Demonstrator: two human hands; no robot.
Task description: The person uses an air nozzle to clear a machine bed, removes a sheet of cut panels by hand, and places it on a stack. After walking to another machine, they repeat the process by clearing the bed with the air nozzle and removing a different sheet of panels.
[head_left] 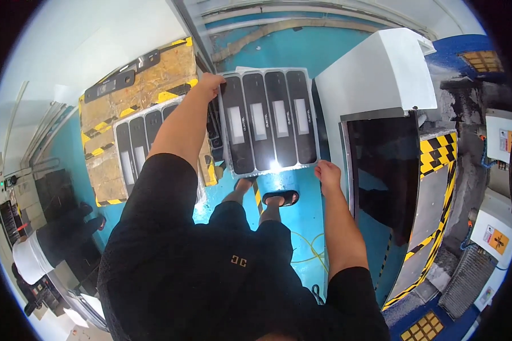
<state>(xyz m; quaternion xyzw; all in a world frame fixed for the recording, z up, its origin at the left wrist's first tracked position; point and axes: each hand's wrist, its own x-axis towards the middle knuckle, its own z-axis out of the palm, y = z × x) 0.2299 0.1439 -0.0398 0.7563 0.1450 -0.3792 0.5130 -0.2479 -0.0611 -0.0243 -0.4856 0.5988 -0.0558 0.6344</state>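
- Left hand (212, 85): closed on upper left corner of clear tray (257, 173).
- Right hand (329, 175): fingers curled at lower right corner of same tray, gripping it.
- Tray is up in front of the person, between wooden table (99, 165) and white machine (375, 74), over blue floor. Four long black panels (281, 146) in it, side by side.
- Progress, my judgement: tray loaded, all four slots filled, and lifted. Not set down yet; where it belongs, can't tell.
- More black panels (138, 133) lie in a row on the table, partly behind the left arm; count unclear. Looks like a batch partway through.
- Two loose dark pieces (109, 85) near the table's far edge, apart from that row.
- Writing: each tray panel has a white rectangle, label or cut-out unclear, with pale brand-type lettering beside it. Not copied.
- Small tan emblem (238, 261) on black clothing.
- Far right: orange and white warning labels (496, 241) on pale housings; text too small.
- Yellow-black striped tape on table and machine, no words seen.
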